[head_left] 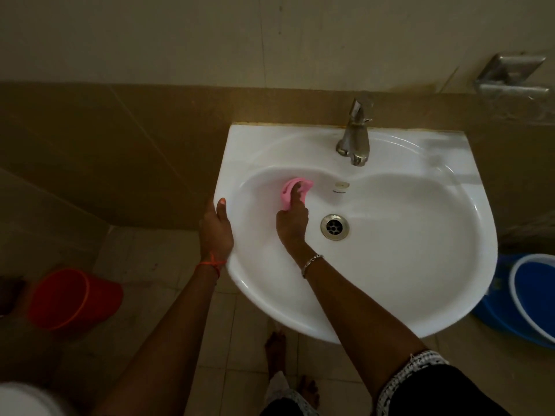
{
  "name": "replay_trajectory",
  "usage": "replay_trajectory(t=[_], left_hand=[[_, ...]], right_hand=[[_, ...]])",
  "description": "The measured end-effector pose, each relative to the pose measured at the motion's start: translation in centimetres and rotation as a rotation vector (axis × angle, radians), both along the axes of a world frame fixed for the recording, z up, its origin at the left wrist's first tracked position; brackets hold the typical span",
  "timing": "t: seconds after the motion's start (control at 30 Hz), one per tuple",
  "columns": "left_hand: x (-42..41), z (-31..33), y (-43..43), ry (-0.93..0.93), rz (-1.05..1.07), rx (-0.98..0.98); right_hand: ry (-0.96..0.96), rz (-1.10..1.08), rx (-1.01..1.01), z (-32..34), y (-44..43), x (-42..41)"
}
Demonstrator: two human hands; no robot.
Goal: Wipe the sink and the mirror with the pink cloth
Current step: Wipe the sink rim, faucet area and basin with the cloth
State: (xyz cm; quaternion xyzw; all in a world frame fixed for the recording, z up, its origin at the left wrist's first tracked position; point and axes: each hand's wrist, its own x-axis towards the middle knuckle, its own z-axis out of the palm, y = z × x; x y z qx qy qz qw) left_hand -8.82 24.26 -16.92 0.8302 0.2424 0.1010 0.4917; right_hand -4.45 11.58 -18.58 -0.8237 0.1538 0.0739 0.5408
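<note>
A dark, white-trimmed sleeve (435,388) is sitting closest, at the frame's 5 o'clock, its arm reaching into the white sink (420,310). The right hand (292,223) is gripping the bunched pink cloth (288,192), fingers curled round it, against the basin wall at 10 o'clock from the drain (335,227). The left hand (216,228) is clasping the sink's 9 o'clock rim, thumb on top. The faucet (354,136) is standing at 12 o'clock. A red bucket (72,298) is resting on the floor at 8 o'clock.
</note>
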Motion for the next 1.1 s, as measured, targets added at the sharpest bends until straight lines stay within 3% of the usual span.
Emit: replay_trajectory(t=[0.17,0.3,0.67,0.83,0.97,1.1], left_hand=[[0.2,0.2,-0.2,0.002,0.005,0.010],[0.4,-0.5,0.2,-0.003,0.002,0.044],[0.9,-0.7,0.5,0.007,-0.010,0.140],[1.1,-0.9,0.6,0.009,0.001,0.132],[1.2,-1.0,0.6,0.008,0.004,0.139],[1.1,-1.1,0.7,-0.024,-0.013,0.130]], right_hand=[[-0.100,0.422,-0.292,0.5,-2.3,0.5],[-0.039,0.687,-0.498,1.1,-2.9,1.7],[0.119,1.073,-0.138,4.6,-3.9,-2.1],[0.194,1.186,-0.120,5.8,-5.2,-3.1],[0.381,1.291,-0.098,6.9,-7.4,-3.7],[0.488,1.406,-0.218,7.7,-8.8,-3.7]])
